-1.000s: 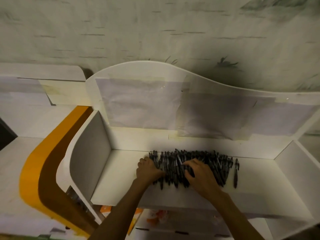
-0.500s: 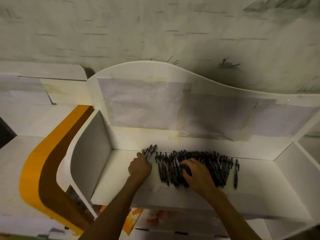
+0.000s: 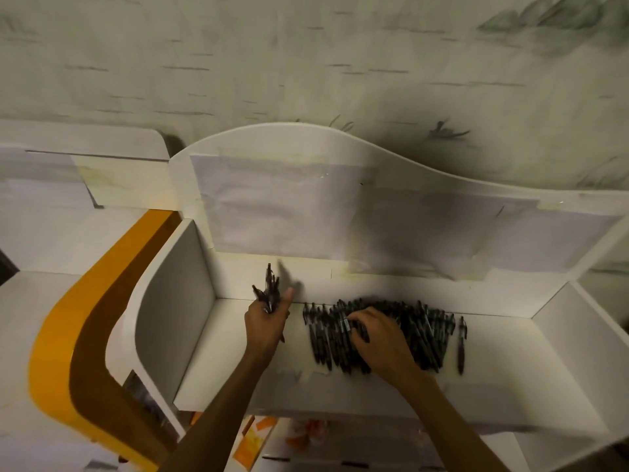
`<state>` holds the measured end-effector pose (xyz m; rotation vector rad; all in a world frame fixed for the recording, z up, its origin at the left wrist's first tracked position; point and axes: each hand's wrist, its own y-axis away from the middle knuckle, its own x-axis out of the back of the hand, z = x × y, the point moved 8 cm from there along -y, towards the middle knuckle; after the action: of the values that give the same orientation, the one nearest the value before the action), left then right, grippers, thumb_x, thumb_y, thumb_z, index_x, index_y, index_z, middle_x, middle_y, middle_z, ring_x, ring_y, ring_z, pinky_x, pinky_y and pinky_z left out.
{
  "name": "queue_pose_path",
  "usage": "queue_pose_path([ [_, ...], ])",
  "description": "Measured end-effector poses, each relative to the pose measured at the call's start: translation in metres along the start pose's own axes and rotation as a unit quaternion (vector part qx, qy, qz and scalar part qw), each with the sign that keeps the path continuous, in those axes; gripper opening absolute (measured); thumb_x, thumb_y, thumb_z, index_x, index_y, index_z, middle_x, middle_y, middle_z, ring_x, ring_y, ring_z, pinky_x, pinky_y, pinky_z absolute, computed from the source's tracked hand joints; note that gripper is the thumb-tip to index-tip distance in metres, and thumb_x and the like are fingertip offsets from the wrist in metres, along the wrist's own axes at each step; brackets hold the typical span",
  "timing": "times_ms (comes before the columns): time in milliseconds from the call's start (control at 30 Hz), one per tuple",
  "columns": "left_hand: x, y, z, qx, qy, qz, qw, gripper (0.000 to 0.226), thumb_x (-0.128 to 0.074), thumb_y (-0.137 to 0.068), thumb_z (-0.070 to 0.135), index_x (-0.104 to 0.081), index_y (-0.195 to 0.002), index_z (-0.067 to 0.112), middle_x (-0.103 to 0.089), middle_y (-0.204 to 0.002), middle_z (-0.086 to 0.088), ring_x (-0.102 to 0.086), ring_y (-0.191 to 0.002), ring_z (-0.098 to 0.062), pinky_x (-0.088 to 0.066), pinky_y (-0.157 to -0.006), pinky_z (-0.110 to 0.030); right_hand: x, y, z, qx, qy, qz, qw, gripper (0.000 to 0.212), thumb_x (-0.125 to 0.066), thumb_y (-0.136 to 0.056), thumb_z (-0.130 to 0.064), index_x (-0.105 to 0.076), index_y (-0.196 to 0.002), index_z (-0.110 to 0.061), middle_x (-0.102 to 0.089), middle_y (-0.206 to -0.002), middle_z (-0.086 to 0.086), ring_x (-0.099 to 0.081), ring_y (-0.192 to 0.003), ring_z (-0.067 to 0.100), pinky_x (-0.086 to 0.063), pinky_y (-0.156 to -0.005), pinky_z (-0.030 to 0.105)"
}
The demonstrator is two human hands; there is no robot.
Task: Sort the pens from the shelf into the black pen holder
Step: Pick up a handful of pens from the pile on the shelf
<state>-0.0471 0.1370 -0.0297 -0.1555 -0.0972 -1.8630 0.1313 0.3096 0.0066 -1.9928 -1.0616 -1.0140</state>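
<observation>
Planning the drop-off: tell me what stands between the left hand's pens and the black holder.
Cannot be settled: the holder is not in view. The left hand grips a bunch of pens raised off the shelf; nothing visible hems them in.

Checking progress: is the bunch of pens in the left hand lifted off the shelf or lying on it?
Lifted: the left hand grips the bunch of pens, tips up, left of the pile.
</observation>
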Motion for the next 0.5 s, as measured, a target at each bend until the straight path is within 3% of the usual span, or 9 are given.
queue_pose_path([
  [100, 0.008, 0.005, -0.004, -0.011, 0.01, 0.06, 0.998, 0.031, -0.073, -0.088, 0.04, -0.065, -0.073, 0.014, -0.066, -0.064, -0.005, -0.063, -0.059, -0.014, -0.053, -0.06, -0.034, -0.004, 0.004, -0.001, 0.0, 0.001, -0.008, 1.0, 0.029, -0.054, -0.099, -0.023, -0.061, -0.127, -0.019, -0.06, -0.124, -0.004, -0.057, -0.111, 0.012, -0.045, -0.1, 0.03],
  [200, 0.018, 0.012, -0.005, -0.031, 0.039, 0.137, 0.989, 0.027, -0.079, -0.085, 0.02, -0.06, -0.065, 0.021, -0.058, -0.057, 0.003, -0.049, -0.051, -0.002, -0.043, -0.056, -0.027, -0.005, 0.005, -0.002, 0.005, 0.008, -0.006, 1.0, 0.028, -0.053, -0.099, -0.021, -0.061, -0.125, -0.02, -0.06, -0.122, -0.003, -0.057, -0.107, 0.012, -0.045, -0.099, 0.031],
  [300, 0.018, 0.012, -0.01, -0.044, 0.009, 0.127, 0.991, 0.026, -0.079, -0.079, 0.007, -0.06, -0.065, 0.017, -0.058, -0.057, -0.003, -0.046, -0.054, -0.007, -0.044, -0.058, -0.032, -0.005, 0.004, -0.003, 0.004, 0.008, -0.005, 1.0, 0.027, -0.053, -0.099, -0.02, -0.062, -0.124, -0.018, -0.06, -0.121, -0.002, -0.058, -0.106, 0.014, -0.046, -0.097, 0.031],
  [400, 0.016, 0.009, -0.018, -0.034, -0.022, 0.098, 0.994, 0.006, -0.078, -0.082, 0.01, -0.072, -0.082, 0.012, -0.062, -0.06, -0.002, -0.051, -0.057, -0.011, -0.043, -0.06, -0.032, -0.005, 0.0, -0.007, 0.007, 0.005, -0.005, 1.0, 0.028, -0.053, -0.099, -0.02, -0.062, -0.125, -0.017, -0.06, -0.123, -0.002, -0.057, -0.109, 0.014, -0.046, -0.097, 0.032],
  [500, 0.022, 0.007, -0.021, -0.02, -0.001, 0.113, 0.993, 0.016, -0.073, -0.09, 0.025, -0.071, -0.079, 0.013, -0.067, -0.063, -0.002, -0.062, -0.06, -0.013, -0.047, -0.06, -0.03, -0.003, -0.002, -0.012, 0.012, 0.006, 0.002, 1.0, 0.028, -0.053, -0.099, -0.02, -0.062, -0.125, -0.018, -0.06, -0.123, -0.003, -0.058, -0.109, 0.013, -0.047, -0.098, 0.031],
])
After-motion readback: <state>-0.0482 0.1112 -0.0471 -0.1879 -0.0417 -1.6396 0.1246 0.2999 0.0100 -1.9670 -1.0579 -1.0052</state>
